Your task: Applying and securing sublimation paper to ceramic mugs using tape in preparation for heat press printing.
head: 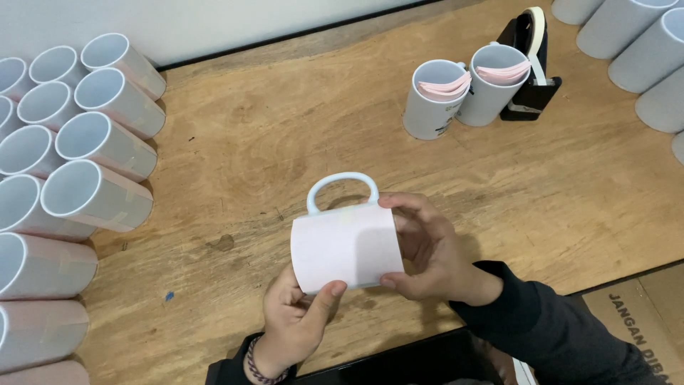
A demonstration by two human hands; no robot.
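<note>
I hold a white mug [348, 242] wrapped in pale paper above the wooden table [271, 142], its handle pointing away from me. My left hand [296, 321] grips the mug's lower left corner, thumb pressed on the paper. My right hand [431, 249] clasps the mug's right end, fingers curled round its rim and thumb under it. Both sleeves are dark, and a beaded bracelet sits on my left wrist.
Several paper-wrapped mugs [96, 196] lie stacked on their sides at the left. Two upright mugs [436, 96] holding pink sheets stand at the back beside a black tape dispenser [531, 68]. More white mugs [641, 50] crowd the far right corner. A cardboard box [641, 321] sits lower right.
</note>
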